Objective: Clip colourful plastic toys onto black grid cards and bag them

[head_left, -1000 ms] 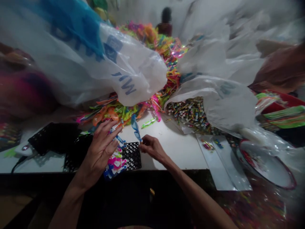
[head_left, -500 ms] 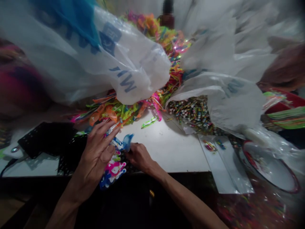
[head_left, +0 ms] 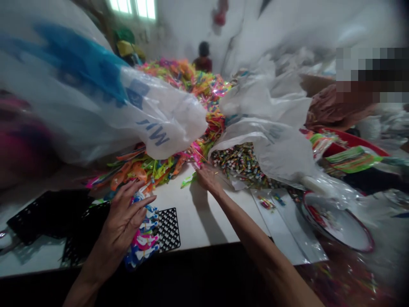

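My left hand lies over a row of blue, white and pink plastic pieces, its fingers spread. These pieces stand on a black perforated grid, whose right part is uncovered. My right hand reaches across the white table to the near edge of a heap of bright plastic pieces. Its fingers are stretched toward a pink piece and look slightly blurred. A loose green piece lies just left of that hand.
A large printed plastic bag overhangs the heap. Another bag at right spills small printed cylinders. Farther right are a flat clear packet, a white red-rimmed basin and a red tray. More black grids lie at left. People are nearby.
My right hand has left the pieces on the grid and moved forward to the heap, uncovering the grid's right part. My left hand stays over the row. The view has tilted up.
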A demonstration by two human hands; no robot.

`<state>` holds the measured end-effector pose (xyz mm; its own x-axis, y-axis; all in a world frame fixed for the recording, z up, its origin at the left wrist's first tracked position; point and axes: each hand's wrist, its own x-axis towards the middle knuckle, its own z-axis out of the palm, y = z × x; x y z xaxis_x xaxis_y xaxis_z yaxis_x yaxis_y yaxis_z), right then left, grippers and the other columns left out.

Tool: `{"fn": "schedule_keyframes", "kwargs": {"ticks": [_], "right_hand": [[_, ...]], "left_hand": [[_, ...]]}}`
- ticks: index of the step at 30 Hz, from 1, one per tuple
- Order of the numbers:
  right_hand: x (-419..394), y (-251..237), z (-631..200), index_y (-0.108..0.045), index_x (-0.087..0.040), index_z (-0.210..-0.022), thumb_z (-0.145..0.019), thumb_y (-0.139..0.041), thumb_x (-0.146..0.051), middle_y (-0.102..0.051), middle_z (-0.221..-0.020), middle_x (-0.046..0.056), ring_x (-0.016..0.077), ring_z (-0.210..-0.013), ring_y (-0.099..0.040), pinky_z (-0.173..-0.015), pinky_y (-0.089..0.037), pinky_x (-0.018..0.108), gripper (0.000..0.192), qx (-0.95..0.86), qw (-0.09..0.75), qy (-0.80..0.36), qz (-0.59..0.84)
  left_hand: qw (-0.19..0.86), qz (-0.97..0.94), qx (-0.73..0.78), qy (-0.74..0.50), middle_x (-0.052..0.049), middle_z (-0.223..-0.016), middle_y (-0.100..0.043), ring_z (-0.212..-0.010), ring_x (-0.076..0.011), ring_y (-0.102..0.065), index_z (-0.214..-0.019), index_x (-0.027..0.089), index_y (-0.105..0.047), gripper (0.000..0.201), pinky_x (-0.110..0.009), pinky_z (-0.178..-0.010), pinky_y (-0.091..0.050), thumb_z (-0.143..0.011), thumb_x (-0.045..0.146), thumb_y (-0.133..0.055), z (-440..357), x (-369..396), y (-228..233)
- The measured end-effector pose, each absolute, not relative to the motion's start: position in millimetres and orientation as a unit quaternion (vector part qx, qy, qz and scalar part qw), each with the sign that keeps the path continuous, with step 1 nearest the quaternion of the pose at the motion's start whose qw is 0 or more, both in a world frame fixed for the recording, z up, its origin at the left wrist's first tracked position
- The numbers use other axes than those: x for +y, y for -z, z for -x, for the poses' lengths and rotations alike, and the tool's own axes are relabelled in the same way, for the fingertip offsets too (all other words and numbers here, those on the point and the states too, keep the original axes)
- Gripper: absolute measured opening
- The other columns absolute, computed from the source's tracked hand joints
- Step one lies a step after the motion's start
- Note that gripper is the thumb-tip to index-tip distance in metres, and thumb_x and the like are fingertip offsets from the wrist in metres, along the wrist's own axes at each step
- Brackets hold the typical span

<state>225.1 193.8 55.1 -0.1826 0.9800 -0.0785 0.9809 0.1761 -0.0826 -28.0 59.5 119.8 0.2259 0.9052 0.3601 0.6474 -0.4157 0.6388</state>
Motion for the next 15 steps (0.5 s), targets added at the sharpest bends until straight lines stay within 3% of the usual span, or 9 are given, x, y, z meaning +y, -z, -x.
{"fn": "schedule_keyframes", "kwargs": {"ticks": [5, 10, 15], "right_hand": [[162, -34, -217, -0.066, -0.015, -0.095, -0.088, -0.039, -0.009, -0.06, -0.112, 0.011, 0.0195, -0.086, -0.06, -0.072, -0.044, 0.03, 0.029, 0.781, 0.028, 0.047, -0.622], [179, -43, -254, -0.063, -0.012, -0.104, -0.087, -0.037, -0.008, -0.06, -0.111, 0.016, 0.0246, -0.096, -0.057, -0.078, -0.043, 0.035, 0.031, 0.742, 0.03, 0.019, -0.67], [244, -60, -262, -0.056, -0.012, -0.118, -0.091, -0.036, -0.015, -0.057, -0.118, 0.018, 0.0241, -0.097, -0.057, -0.076, -0.043, 0.033, 0.034, 0.71, -0.03, -0.002, -0.704]], "left_hand": [[0.175, -0.759, 0.513, -0.36, 0.007, -0.146, -0.034, -0.14, -0.0251, -0.019, -0.121, 0.038, -0.056, 0.033, -0.055, -0.116, -0.016, -0.092, 0.036, -0.038, 33, 60, -116], [0.162, -0.763, 0.514, -0.357, 0.006, -0.146, -0.035, -0.14, -0.0255, -0.022, -0.12, 0.038, -0.056, 0.034, -0.055, -0.116, -0.018, -0.092, 0.036, -0.038, 35, 62, -114], [0.143, -0.763, 0.51, -0.371, 0.005, -0.144, -0.039, -0.138, -0.0271, -0.025, -0.119, 0.038, -0.058, 0.034, -0.055, -0.116, -0.016, -0.091, 0.039, -0.04, 33, 66, -110]]}}
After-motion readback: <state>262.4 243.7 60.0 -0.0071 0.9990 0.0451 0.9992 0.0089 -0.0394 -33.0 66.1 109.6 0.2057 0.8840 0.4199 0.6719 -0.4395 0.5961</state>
